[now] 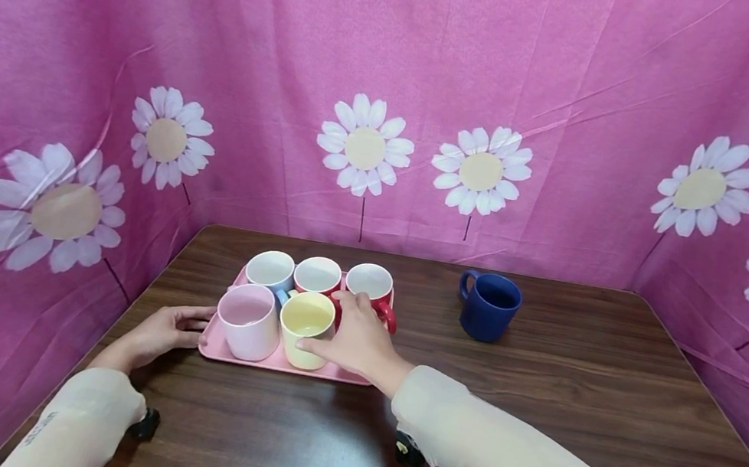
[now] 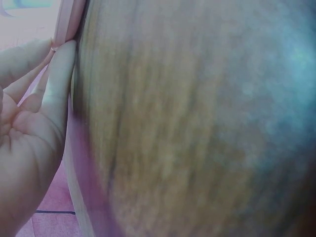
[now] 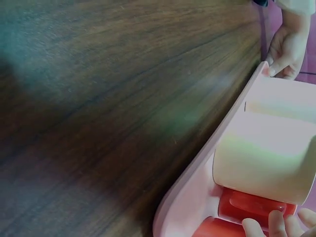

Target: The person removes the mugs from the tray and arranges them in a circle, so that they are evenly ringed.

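Note:
My left hand [image 1: 162, 331] holds the near left corner of the pink tray [image 1: 286, 363]; in the left wrist view the thumb and fingertips [image 2: 60, 74] meet its edge. My right hand [image 1: 362, 340] reaches around the yellow mug [image 1: 306, 330], thumb over its front wall. In the right wrist view its fingers [image 3: 276, 227] sit apart from that mug, before a red mug [image 3: 247, 205]. A light pink mug [image 1: 251, 327] stands left of the yellow one. Behind stand a light blue mug [image 1: 269, 272] and two red mugs with white insides, the right one [image 1: 369, 283] partly behind my fingers.
A dark blue mug [image 1: 489, 307] stands on the brown wooden table [image 1: 569, 410], right of the tray, its handle pointing left. A pink cloth [image 1: 436, 56] with white daisies hangs around the table's back and sides.

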